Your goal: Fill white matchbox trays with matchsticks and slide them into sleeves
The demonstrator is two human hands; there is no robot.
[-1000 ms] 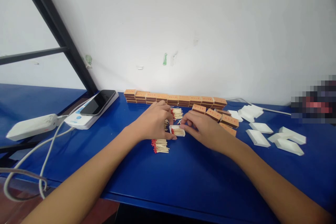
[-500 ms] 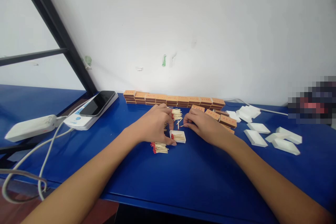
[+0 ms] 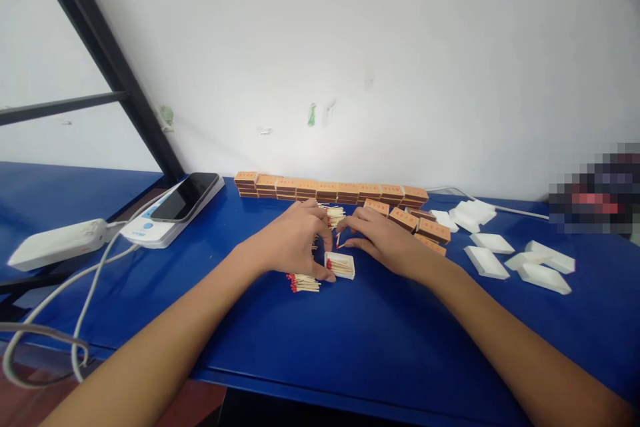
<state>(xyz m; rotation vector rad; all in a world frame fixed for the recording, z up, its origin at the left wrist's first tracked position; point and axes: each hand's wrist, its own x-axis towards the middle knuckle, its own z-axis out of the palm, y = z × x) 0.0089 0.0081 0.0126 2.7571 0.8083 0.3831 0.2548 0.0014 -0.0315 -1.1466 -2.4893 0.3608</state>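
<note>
My left hand (image 3: 300,240) curves round the left end of a small white matchbox tray (image 3: 349,274), its thumb at the near side and fingertips at the far side. Several red-headed matches (image 3: 340,265) lie in the tray. Just beyond the tray, my right hand (image 3: 375,238) has its thumb and forefinger apart beside a single match (image 3: 338,240) on the table. One pile of matches (image 3: 304,282) lies by my left thumb; another pile (image 3: 336,216) lies behind the hands. More matches are partly hidden under my left hand.
A long stacked row of orange matchboxes (image 3: 327,190) stands along the wall. Several loose matchboxes (image 3: 433,230) sit beyond my right hand. White empty trays (image 3: 487,261) are scattered to the right. At left are a phone (image 3: 187,197), a power strip (image 3: 60,243) and white cables (image 3: 95,287).
My right forefinger has lifted and reached left, opening away from the thumb near the lone match. The match at my right fingertips no longer shows there. The tray has shifted slightly nearer.
</note>
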